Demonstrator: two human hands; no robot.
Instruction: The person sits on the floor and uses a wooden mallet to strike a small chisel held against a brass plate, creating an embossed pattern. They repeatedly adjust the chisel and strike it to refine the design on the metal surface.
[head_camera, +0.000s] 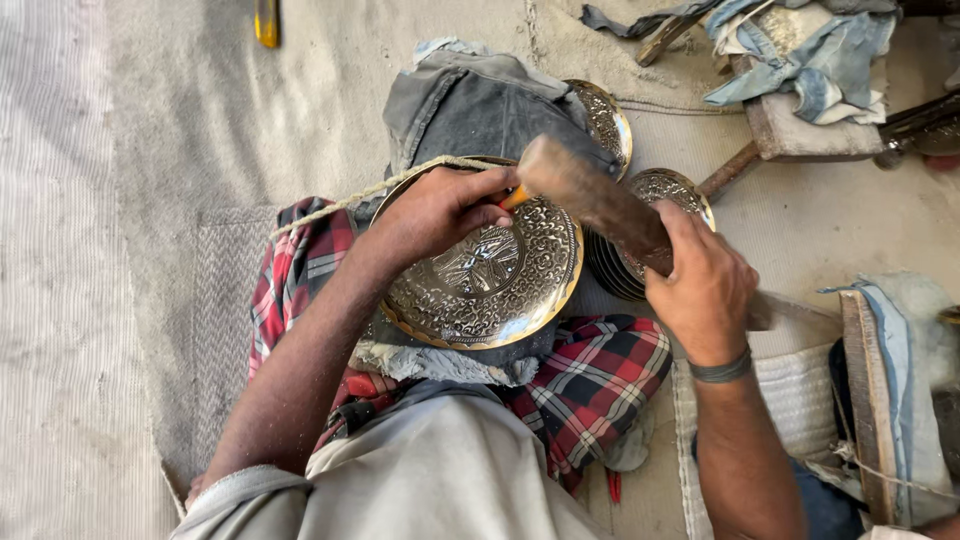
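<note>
Two hands work over the plate (480, 275) on your lap: your left hand (435, 210) pinches a punch (513, 197) at its upper rim, your right hand (700, 285) grips the mallet (590, 195) above it.

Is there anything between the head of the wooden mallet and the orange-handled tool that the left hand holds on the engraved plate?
Nothing visible does. The mallet in the right hand has its head right at the tool, which the left hand holds on the plate.
</note>
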